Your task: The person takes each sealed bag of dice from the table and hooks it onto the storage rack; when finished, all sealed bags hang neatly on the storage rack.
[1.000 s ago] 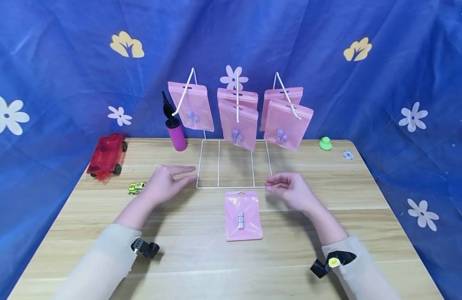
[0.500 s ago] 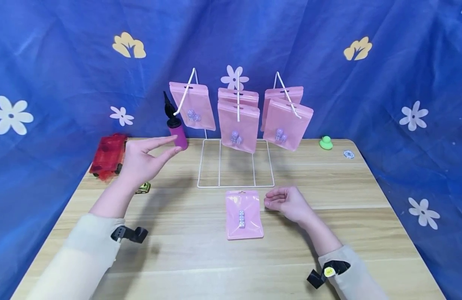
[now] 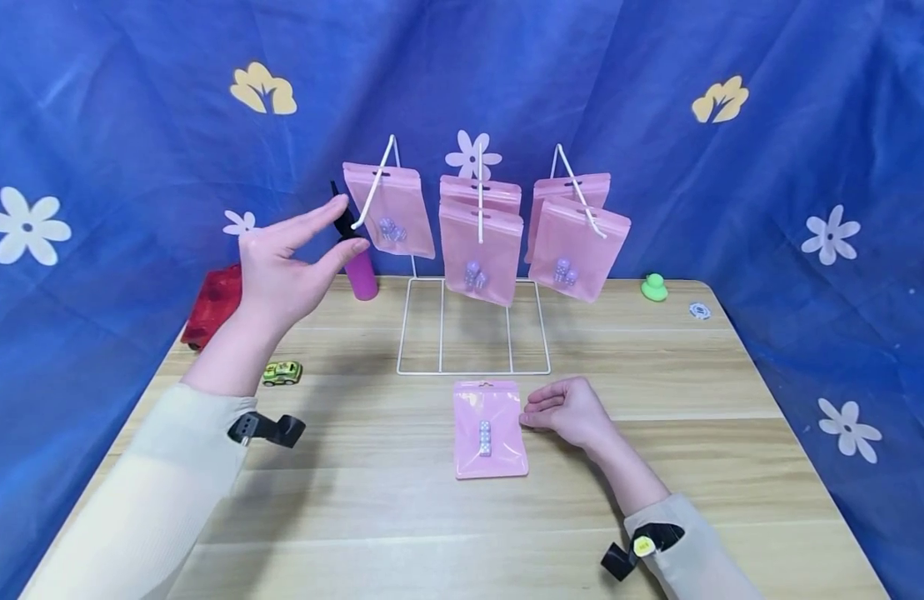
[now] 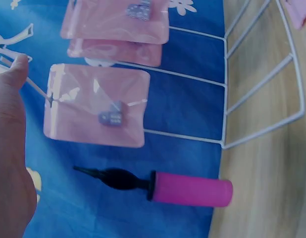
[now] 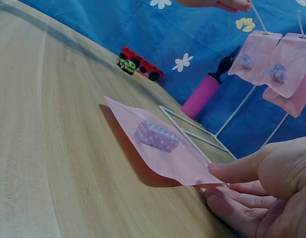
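My left hand (image 3: 285, 271) is raised at the front end of the left white hook (image 3: 375, 185), thumb and fingers spread apart around its tip and holding nothing. One pink zip bag (image 4: 96, 104) with dice hangs on that hook. On the table lies another pink zip bag (image 3: 471, 408), a row of spotted dice (image 3: 485, 438) showing through it. My right hand (image 3: 570, 412) is at that bag's upper right edge. In the right wrist view, the edge sits between the thumb (image 5: 237, 171) and fingers, which pinch it. Contact under the edge is partly hidden.
More pink bags hang on the middle hook (image 3: 480, 192) and right hook (image 3: 579, 190) of the white wire rack (image 3: 442, 325). A purple pump (image 3: 362, 279), red toy truck (image 3: 212, 308) and small green car (image 3: 282, 373) stand left; a green duck (image 3: 654, 287) and chip (image 3: 699, 311) lie right.
My left hand has left the rack's base and risen to the left hook's end. My right hand has moved from the base's corner down to the edge of the lying bag.
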Demonstrator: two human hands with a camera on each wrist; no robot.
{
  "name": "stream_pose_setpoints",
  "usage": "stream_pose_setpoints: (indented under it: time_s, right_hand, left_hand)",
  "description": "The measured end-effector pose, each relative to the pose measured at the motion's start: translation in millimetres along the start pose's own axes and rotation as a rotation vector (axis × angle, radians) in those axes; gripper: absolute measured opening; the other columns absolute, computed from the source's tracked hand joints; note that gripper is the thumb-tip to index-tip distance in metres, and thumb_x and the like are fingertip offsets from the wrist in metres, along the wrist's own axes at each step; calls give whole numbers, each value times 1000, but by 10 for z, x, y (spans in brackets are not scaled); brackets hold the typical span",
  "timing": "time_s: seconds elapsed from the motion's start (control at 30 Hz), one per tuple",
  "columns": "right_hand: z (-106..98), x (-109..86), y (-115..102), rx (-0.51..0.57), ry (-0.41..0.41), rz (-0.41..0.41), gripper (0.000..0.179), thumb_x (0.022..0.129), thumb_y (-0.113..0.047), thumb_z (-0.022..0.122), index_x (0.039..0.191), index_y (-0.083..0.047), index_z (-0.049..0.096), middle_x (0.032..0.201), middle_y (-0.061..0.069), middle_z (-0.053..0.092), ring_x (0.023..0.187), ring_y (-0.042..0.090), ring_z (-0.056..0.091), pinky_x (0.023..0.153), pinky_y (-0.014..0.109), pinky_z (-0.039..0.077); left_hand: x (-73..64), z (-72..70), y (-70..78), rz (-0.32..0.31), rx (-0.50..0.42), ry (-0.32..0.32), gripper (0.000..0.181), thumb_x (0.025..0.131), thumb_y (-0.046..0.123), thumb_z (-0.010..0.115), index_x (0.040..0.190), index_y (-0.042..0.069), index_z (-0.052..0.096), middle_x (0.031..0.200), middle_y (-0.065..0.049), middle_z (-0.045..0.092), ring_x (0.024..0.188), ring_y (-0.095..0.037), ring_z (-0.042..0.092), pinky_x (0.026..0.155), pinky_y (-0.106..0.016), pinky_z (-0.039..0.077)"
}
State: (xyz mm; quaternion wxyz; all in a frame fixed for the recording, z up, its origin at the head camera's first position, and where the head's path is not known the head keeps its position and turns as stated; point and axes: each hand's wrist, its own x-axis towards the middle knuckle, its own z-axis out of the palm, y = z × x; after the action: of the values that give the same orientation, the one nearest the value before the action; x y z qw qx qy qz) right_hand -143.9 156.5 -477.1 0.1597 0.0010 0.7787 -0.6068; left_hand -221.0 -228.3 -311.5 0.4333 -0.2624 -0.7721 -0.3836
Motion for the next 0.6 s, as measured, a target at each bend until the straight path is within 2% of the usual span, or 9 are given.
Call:
stream_pose_setpoints:
  time_s: [0.17,0.33,0.6]
  right_hand:
    - [28,40,12,49,4,53,32,80,5,88,107,14,73,88,19,77,79,26,78,70,37,67]
    - [57,94,24,72,1,94,33,80,4,89,107,12,73,88,20,78,77,27,78,66,35,66]
    - [85,140,2,115,-40,96,31,80,6,87,107,13,72,87,19,77,74,23,77,64,32,66]
  left_hand:
    - [101,78,67,39,-104,9,45,71,-11,93,113,1,81,117,-12,76,112,-16,73,103,-32,56]
    - [142,118,92,86,-159,4,42,69,-22,88,104,-1,83,109,-20,77,109,-16,74,98,-32,58]
    - [169,142,116,76,-196,-9,37,71,-24,86,100,0,84,104,-19,78,107,-15,75,94,-30,60]
